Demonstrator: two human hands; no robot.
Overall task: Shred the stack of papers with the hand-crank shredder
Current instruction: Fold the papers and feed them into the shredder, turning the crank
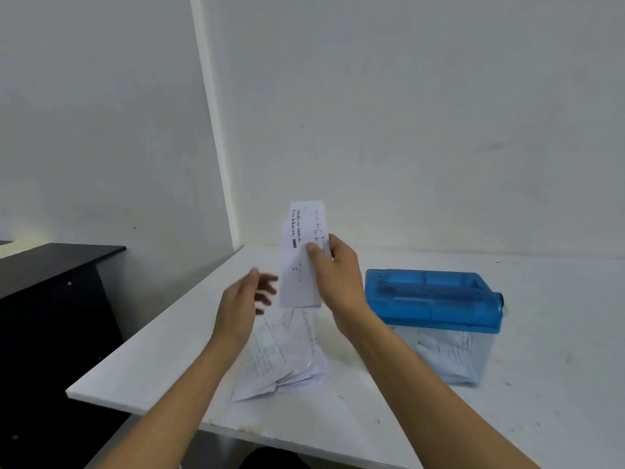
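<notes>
**Right hand held a folded sheet upright above the pile of papers**

Seen from a head-worn camera looking down at a white table set against a white wall. The right hand gripped a folded printed sheet, thumb on the near face and fingers curled behind it. The sheet stood nearly upright in the air, its print running sideways. The left hand was just to the left of the sheet, blurred, with fingers spread and relaxed and nothing in them; whether its fingertips touched the paper could not be told.

Directly below the hands, the stack of papers lay loosely fanned on the table, near the front edge. To the right of the stack and close to it stood the shredder, with a translucent blue top over a clear bin. The bin held paper pieces. Neither hand touched the shredder. Its crank could not be made out.

A black cabinet stood to the left of the table, lower than the tabletop
</notes>
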